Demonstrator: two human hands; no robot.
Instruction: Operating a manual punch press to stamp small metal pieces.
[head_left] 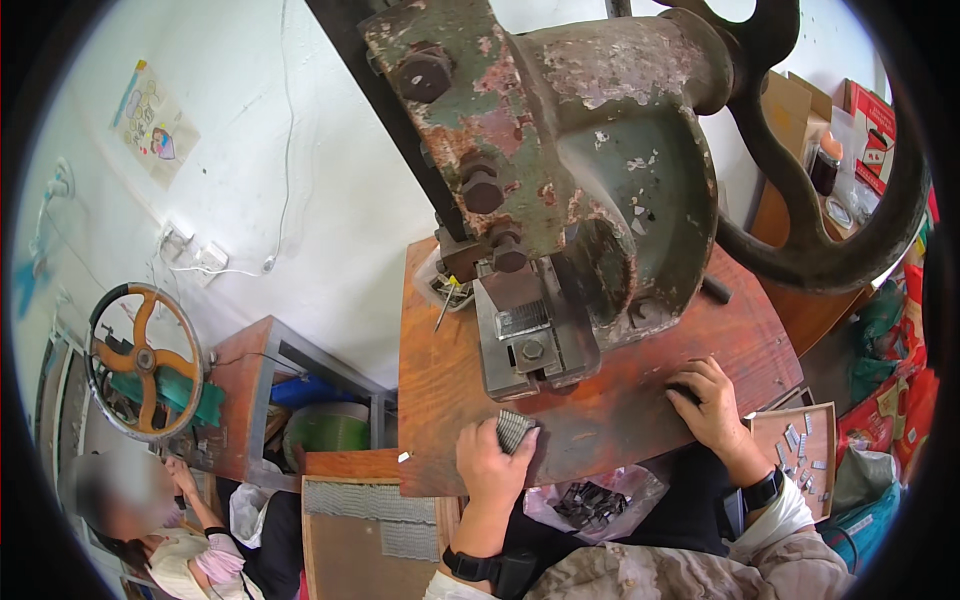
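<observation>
My left hand (488, 462) is closed on a small block of ridged grey metal strips (515, 431), held just above the near edge of the wooden tabletop (620, 425). To the right, my right hand (708, 405) rests at the tabletop with curled fingers. A dark patch shows between thumb and fingers; whether it is a thing or shadow I cannot make out. Ahead of both hands stands a worn green iron press (520, 130). Under its ram sits a steel die block (535, 352) with a bolt, and a ridged metal piece (523, 318) lies on it.
A plastic bag of dark metal pieces (595, 505) lies in my lap. At right are a box with small metal parts (815, 440) and the press's large wheel (810, 255). Behind the die is a small tub (440, 285). A co-worker (190, 550) sits at left by another wheel (145, 358).
</observation>
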